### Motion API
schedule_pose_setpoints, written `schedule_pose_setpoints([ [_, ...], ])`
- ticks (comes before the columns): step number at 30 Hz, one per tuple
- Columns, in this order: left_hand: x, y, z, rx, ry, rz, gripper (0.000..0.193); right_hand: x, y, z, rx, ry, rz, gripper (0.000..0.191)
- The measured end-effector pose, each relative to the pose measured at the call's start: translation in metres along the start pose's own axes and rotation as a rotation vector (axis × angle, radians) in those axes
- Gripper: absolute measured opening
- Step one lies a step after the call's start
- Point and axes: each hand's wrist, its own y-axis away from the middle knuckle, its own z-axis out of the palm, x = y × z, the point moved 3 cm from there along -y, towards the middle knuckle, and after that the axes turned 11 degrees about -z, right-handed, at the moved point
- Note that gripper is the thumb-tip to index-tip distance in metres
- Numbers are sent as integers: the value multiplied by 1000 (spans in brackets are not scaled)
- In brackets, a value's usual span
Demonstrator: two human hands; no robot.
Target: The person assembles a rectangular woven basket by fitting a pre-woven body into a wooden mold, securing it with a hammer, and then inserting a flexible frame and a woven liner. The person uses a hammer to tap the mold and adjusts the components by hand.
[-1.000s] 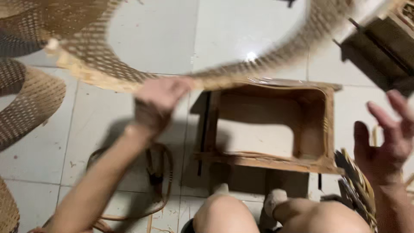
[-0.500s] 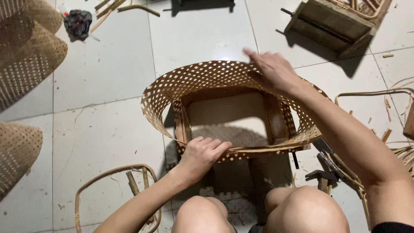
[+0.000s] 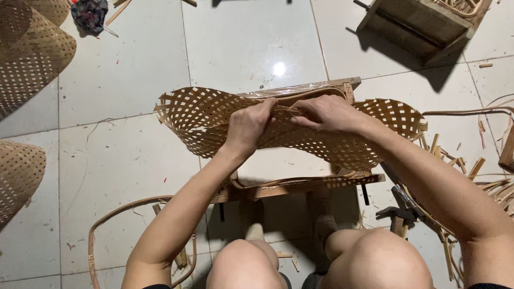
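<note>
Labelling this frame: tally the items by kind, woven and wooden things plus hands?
Woven mats: 3, one pinched by left hand and right hand, two at the left edge
Wooden frames: 2, under the mat and top right
Bent strip hoops: 1
Cloth rags: 1
Hands: 2
Total: 9

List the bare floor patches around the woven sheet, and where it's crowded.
Bare tile lies beyond the woven sheet, up to the wooden box. More lies left of the left hand, between the stacked woven mats and the bent cane loop. Crowded: right of the right hand, where cane scraps and a hammer lie.
</note>
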Motion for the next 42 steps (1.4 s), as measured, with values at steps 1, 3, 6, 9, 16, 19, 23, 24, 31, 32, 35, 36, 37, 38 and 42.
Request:
schedule_pose_setpoints([
  [1, 1, -1, 0, -5, 15, -10, 32, -2, 0, 0, -11, 31, 0, 58],
  [3, 4, -3, 0, -14, 18, -15, 28, -3, 0, -1, 4, 7, 8, 55],
  [6, 2, -6, 1, -33, 14, -16, 26, 2, 2, 2, -7, 27, 46, 49],
  [9, -7, -5, 5, -23, 24, 9, 26, 6, 1, 6, 27, 36, 44, 42],
  [16, 19, -20, -27, -123, -246, -80, 9, 5, -1, 6, 251, -66, 201, 31],
  [19, 41, 0, -115, 235, -77, 59, 39, -5, 7, -14, 287, 230, 195, 22],
  [23, -19, 59, -231, 450, 353, -503, 67, -36, 8, -39, 418, 59, 70, 22],
  [24, -36, 70, -238, 384, 542, -643, 74, -47, 4, -41, 496, -4, 5, 22],
  [31, -45, 125, -229, 210, 726, -737, 88, -80, -20, 18, 455, -182, -134, 20],
  [32, -45, 129, -222, 188, 781, -857, 85, -76, -16, 25, 473, -168, -152, 20],
  [35, -37, 138, -198, 36, 702, -950, 84, -58, 4, 33, 482, -124, -167, 21],
  [36, -36, 142, -191, 59, 658, -995, 70, -52, 10, 32, 458, -96, -139, 22],
  [37, -33, 147, -184, 77, 616, -1041, 61, -46, 15, 30, 433, -69, -107, 24],
  [38, -30, 148, -176, 74, 718, -1030, 57, -42, 19, 27, 400, -93, -80, 27],
  [42, -12, 133, -149, -18, 831, -943, 48, -29, 32, 18, 338, -115, -49, 37],
])
